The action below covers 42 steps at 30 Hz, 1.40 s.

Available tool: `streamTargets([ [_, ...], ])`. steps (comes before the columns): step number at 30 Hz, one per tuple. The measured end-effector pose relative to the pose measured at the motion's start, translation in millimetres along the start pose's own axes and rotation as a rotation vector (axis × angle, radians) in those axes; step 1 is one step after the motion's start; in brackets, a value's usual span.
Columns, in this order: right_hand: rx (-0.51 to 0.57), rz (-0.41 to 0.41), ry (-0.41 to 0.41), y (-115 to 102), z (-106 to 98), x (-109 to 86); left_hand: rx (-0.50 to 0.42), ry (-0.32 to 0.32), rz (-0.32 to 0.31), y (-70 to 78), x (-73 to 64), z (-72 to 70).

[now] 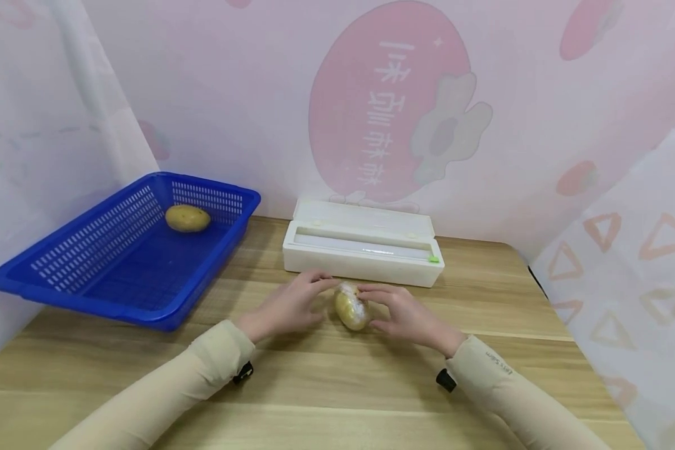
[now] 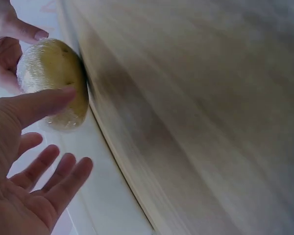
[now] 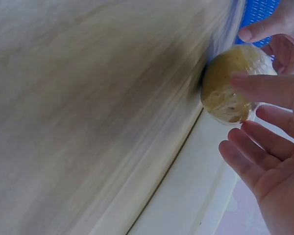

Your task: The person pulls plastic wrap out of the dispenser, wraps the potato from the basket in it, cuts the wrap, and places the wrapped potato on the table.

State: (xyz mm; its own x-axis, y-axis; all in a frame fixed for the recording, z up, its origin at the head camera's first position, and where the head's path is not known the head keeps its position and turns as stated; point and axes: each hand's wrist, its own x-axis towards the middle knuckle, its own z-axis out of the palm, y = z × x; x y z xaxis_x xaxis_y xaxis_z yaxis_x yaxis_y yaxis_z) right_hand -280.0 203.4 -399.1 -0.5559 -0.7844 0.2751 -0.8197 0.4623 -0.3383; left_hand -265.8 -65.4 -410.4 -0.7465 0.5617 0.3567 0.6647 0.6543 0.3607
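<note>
A potato [image 1: 351,307] wrapped in clear cling film stands on the table between the two hands, its film shiny and wrinkled. My left hand [image 1: 291,303] is at its left side, fingertips right at the top of the potato and thumb apart from the fingers. From the other side my right hand [image 1: 407,315] reaches in, index fingertip on the film and thumb close by the lower right side. In the left wrist view the left fingers [image 2: 63,178] are loosely spread, and in the right wrist view the right fingers [image 3: 255,147] are relaxed too.
Just behind the hands lies a long white cling film box [image 1: 365,265], lid raised, with a green slider [image 1: 434,259] at its right end. To the left, a blue plastic basket [image 1: 174,312] holds one unwrapped potato [image 1: 188,218]. A printed curtain [image 1: 230,94] hangs behind the wooden table [image 1: 315,387].
</note>
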Motion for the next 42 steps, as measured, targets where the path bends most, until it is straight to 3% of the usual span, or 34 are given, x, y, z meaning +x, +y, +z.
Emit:
streamTargets([
  [6,0.001,0.025,0.023,3,2,-2.7,0.013,0.025,0.067,5.4,0.5,2.2],
  [19,0.071,0.015,0.089,5,7,-2.4,0.054,-0.018,0.126,14.8,10.5,3.8],
  [30,0.145,0.103,0.121,6,8,1.4,0.152,-0.067,0.104,21.4,27.6,1.4],
  [36,0.242,0.107,0.13,9,9,1.9,0.111,-0.079,0.076,19.9,32.0,0.2],
  [42,0.182,0.103,0.125,13,9,3.9,0.066,-0.078,0.022,13.1,33.6,0.7],
])
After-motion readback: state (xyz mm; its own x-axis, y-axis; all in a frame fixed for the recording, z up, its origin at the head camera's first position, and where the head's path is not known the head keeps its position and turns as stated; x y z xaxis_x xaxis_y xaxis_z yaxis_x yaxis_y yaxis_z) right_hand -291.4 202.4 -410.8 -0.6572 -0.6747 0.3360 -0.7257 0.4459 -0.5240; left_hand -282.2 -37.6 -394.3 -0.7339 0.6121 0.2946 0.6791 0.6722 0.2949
